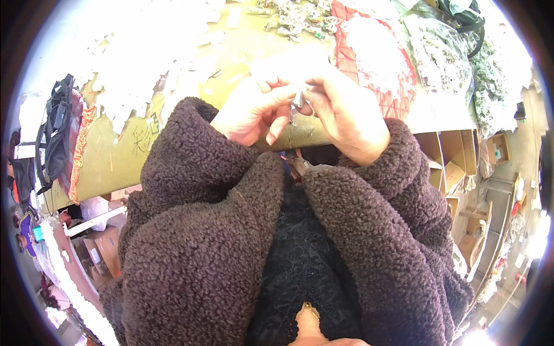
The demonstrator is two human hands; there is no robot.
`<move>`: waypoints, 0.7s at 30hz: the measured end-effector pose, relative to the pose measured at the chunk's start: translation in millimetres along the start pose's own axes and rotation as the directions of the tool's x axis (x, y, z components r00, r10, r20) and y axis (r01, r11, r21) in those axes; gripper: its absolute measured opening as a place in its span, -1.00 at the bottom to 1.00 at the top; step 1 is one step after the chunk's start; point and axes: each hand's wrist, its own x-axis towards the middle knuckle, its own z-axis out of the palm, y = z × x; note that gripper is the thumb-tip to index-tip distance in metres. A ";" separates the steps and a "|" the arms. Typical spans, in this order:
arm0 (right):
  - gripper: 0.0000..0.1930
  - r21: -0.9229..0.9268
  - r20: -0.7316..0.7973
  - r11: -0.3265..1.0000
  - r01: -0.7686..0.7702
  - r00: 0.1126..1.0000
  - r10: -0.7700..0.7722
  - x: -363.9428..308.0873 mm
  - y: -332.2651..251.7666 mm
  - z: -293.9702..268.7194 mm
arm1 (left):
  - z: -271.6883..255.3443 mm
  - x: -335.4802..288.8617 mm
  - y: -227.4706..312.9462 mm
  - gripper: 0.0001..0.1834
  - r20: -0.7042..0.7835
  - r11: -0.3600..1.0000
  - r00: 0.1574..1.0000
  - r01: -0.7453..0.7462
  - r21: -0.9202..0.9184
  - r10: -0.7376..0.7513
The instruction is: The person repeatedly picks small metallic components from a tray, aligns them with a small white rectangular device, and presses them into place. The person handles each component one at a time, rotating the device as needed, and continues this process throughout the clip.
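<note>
Close together over the table's near edge, my two hands meet at a small silvery-grey piece [299,97]. It is too small and overexposed to name. My left hand [254,109] pinches it from the left between thumb and forefinger, its other fingers loosely curled. From the right, my right hand [349,112] has thumb and fingers closed on the same piece. Strong light washes out the fingertips, so part of the grip cannot be made out. Under the hands is the yellow-green tabletop [121,158].
Washed-out white pieces [133,63] cover the table's left. Small clustered items [300,20] lie at the back. Rightward, a red gridded cloth [397,106] bears a white pile, beside a clear bag [441,57] of greenish pieces. A black strapped bag [57,112] hangs left; cardboard boxes [107,248] stand below.
</note>
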 end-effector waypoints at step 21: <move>-0.61 -0.367 -0.103 0.922 0.125 0.979 -0.173 -17.0 20.5 -16.1 | 7.3 -4.3 4.4 -0.66 -0.068 0.996 0.998 0.008 0.090 -0.002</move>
